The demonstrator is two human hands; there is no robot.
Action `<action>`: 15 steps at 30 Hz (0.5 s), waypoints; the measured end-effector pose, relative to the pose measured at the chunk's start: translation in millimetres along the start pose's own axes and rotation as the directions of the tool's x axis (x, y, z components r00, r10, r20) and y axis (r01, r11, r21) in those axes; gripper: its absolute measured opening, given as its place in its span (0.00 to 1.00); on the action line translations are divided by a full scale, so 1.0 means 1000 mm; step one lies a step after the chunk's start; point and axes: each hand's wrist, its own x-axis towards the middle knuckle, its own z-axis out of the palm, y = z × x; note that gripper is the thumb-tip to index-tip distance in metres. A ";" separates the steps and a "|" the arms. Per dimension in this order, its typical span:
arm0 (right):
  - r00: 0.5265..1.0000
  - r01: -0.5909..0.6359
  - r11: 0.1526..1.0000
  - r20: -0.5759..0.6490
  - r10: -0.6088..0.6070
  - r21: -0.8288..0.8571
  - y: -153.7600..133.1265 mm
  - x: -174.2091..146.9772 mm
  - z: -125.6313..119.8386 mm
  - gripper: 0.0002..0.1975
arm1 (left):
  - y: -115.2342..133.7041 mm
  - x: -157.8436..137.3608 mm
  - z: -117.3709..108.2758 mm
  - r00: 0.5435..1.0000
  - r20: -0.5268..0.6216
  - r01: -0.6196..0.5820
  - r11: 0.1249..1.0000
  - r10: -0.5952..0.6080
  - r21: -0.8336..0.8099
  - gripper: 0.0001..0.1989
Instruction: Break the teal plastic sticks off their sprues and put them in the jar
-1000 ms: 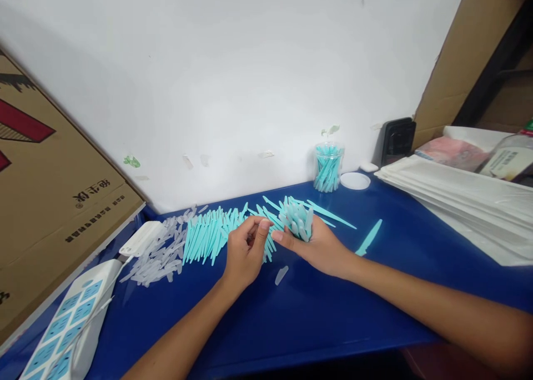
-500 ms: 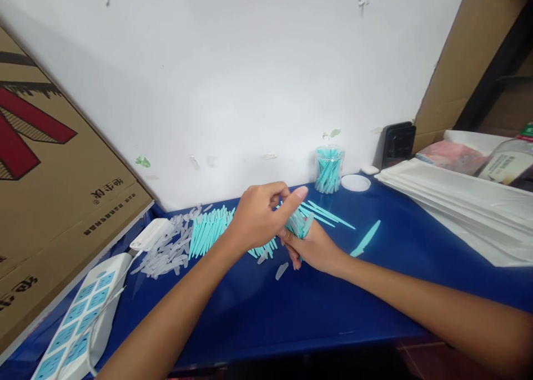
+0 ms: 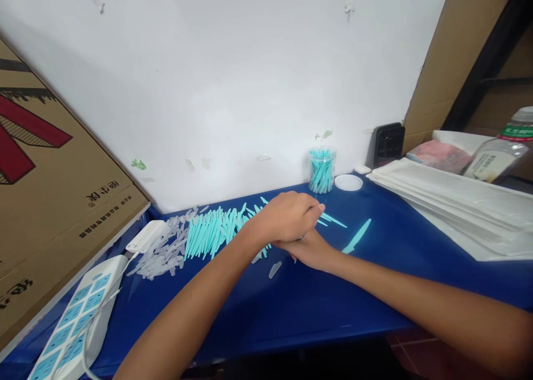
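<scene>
My left hand [image 3: 293, 216], its fingers curled, covers the top of my right hand [image 3: 314, 249] above the table. My right hand is closed around a bundle of teal eyebrow razors with clear caps, seen half a second ago and now hidden behind my left hand. Whatever the left fingers grip is hidden too. Behind and left of my hands lies a row of teal eyebrow razors [image 3: 210, 233]. Clear blade caps [image 3: 164, 252] form a pile further left. One loose cap [image 3: 275, 269] lies below my hands, and a single razor [image 3: 358, 236] rests to their right.
A clear round tub [image 3: 322, 172] full of teal razors stands by the wall, its white lid [image 3: 348, 182] alongside. White sheets [image 3: 449, 208] and a bottle [image 3: 495, 152] are at right. A power strip [image 3: 77, 319] and cardboard box [image 3: 54, 175] border the left of the blue table [image 3: 258, 319].
My left hand has come down and closed over the bundle in my right hand, hiding it. The view has shifted slightly; the loose things on the table lie as before.
</scene>
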 end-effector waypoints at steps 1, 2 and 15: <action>1.000 0.013 0.999 -0.017 -0.013 -0.042 0.000 0.000 0.000 0.09 | -0.001 0.002 -0.001 0.999 0.046 0.008 1.000 -0.008 0.020 0.21; 0.999 0.015 0.997 -0.032 -0.017 -0.077 0.000 0.000 -0.001 0.09 | -0.003 0.005 -0.002 0.996 0.084 0.013 0.999 -0.016 0.037 0.21; 0.998 0.048 0.995 -0.047 -0.052 -0.084 0.002 0.008 0.000 0.15 | -0.026 0.001 -0.003 0.979 -0.172 0.064 0.970 -0.106 -0.235 0.23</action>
